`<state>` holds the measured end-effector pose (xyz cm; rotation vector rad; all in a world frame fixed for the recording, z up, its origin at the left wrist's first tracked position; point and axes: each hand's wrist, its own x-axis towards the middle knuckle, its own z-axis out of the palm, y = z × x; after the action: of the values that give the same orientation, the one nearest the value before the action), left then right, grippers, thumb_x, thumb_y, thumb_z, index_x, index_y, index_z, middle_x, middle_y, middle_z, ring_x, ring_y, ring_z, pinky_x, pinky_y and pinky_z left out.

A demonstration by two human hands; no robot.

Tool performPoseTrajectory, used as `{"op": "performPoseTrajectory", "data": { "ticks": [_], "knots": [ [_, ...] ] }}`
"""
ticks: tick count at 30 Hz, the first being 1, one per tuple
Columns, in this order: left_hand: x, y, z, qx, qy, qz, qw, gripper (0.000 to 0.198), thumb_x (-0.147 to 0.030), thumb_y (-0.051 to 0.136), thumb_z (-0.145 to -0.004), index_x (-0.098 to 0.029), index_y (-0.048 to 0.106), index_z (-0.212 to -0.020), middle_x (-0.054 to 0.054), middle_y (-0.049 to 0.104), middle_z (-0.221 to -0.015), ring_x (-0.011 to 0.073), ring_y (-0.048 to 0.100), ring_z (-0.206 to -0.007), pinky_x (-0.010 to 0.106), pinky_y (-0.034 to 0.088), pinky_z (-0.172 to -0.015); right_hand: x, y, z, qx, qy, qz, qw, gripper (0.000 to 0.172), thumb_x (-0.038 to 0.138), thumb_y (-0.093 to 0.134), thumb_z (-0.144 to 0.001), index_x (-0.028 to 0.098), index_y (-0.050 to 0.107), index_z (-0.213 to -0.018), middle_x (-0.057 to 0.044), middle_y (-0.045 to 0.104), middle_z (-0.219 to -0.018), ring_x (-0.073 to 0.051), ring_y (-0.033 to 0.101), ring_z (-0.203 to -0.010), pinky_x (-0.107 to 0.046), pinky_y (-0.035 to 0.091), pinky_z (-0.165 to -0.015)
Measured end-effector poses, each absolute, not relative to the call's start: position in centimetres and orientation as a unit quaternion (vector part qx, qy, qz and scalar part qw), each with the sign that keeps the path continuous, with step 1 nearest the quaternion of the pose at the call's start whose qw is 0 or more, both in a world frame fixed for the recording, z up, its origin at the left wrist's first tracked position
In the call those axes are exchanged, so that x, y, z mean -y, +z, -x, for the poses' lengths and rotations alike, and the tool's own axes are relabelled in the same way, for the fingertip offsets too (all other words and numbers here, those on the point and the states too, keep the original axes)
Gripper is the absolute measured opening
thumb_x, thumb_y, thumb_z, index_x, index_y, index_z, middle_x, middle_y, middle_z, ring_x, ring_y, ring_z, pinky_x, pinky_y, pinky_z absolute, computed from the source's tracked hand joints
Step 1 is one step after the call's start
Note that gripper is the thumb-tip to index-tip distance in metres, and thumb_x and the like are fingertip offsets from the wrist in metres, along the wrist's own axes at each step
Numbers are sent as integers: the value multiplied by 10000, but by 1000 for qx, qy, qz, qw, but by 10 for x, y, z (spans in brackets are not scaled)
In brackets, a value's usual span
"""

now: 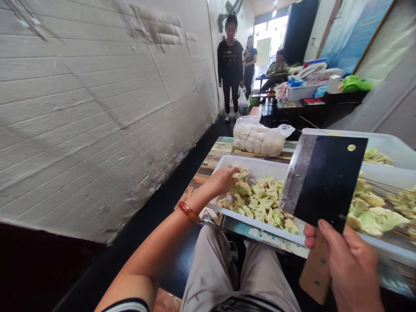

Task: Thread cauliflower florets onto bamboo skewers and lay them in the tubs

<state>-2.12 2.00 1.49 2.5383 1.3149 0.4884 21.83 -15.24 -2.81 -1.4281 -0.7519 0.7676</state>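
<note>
My right hand (351, 260) is closed around the wooden handle of a cleaver (325, 177), its broad dark blade raised upright over the trays. Behind the blade, part of the cauliflower is hidden. My left hand (224, 180), with an amber-coloured bangle on the wrist, reaches over the left end of a white tray (260, 161). Its visible fingers are stretched out above cut cauliflower florets (266, 195); the fingertips are partly blurred against the pieces. Larger cauliflower pieces (373, 212) lie to the right of the blade, with thin sticks near them.
A plastic bag of round white items (260, 136) stands behind the tray on the patterned table (208, 162). Another white tray (383, 138) is at the right. A white brick wall (97, 108) runs along the left. Several people, one standing (230, 65), are farther back.
</note>
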Motion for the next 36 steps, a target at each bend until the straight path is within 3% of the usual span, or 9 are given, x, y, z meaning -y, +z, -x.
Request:
{"op": "performPoseTrajectory", "data": {
  "ticks": [5,13,17,20,24,25,28,32,36],
  "knots": [
    [0,13,10,-417,198,-874,152,217,-189,515,-826,-154,627,-1009,95,663,-998,197,611,-931,333,474,-857,160,-6,-221,258,402,573,666,301,430,685,-728,209,515,-615,24,611,-549,-129,558,-498,-213,465,-470],
    [1,-13,4,-380,231,-892,85,304,-436,503,-831,-227,674,-970,78,699,-1021,240,652,-963,361,516,-863,182,25,-285,469,236,603,600,376,457,457,-898,186,588,-673,-1,597,-560,-139,566,-528,-241,454,-545],
    [-15,-21,7,-372,248,-893,45,411,-565,494,-792,-251,697,-961,68,710,-1048,266,662,-982,388,521,-887,208,47,-331,448,119,668,582,303,411,523,-865,162,639,-994,-1,653,-660,-147,617,-596,-247,499,-612],
    [-13,-19,9,-377,241,-894,40,451,-607,474,-782,-259,707,-949,62,721,-1028,269,677,-948,388,537,-863,226,44,-376,417,58,701,576,554,425,553,-843,155,495,-1323,-25,696,-806,-169,650,-684,-280,519,-686],
    [-10,-13,7,-378,247,-892,33,471,-625,461,-781,-257,717,-925,67,725,-1020,262,686,-929,369,540,-854,247,20,-451,379,-93,783,484,527,445,526,-842,191,553,-1303,-92,673,-1105,-205,641,-892,-307,486,-804],
    [-9,-12,6,-377,247,-892,32,471,-624,463,-781,-254,719,-923,68,724,-1021,257,687,-928,359,541,-851,253,12,-471,381,-110,806,439,516,441,521,-842,206,563,-1300,-95,672,-1104,-203,642,-854,-307,484,-778],
    [-6,-8,5,-380,242,-893,28,455,-613,471,-783,-255,723,-905,61,726,-1016,249,686,-937,341,540,-850,270,-15,-522,395,-130,851,321,536,423,509,-835,169,570,-1303,-61,678,-769,-209,619,-662,-320,460,-656],
    [-3,-7,6,-390,235,-890,27,429,-594,483,-789,-261,721,-917,53,728,-1014,245,682,-949,336,534,-858,284,-45,-561,392,-80,875,274,488,425,490,-835,144,650,-1201,39,484,-417,-208,550,-459,-294,373,-497],
    [-6,-9,7,-391,240,-888,37,440,-609,516,-763,-259,721,-934,61,726,-1019,251,684,-940,332,544,-834,281,-52,-574,385,-80,874,286,414,381,542,-801,169,697,-1121,-12,614,-535,-225,614,-560,-297,390,-533]
  ]
}}
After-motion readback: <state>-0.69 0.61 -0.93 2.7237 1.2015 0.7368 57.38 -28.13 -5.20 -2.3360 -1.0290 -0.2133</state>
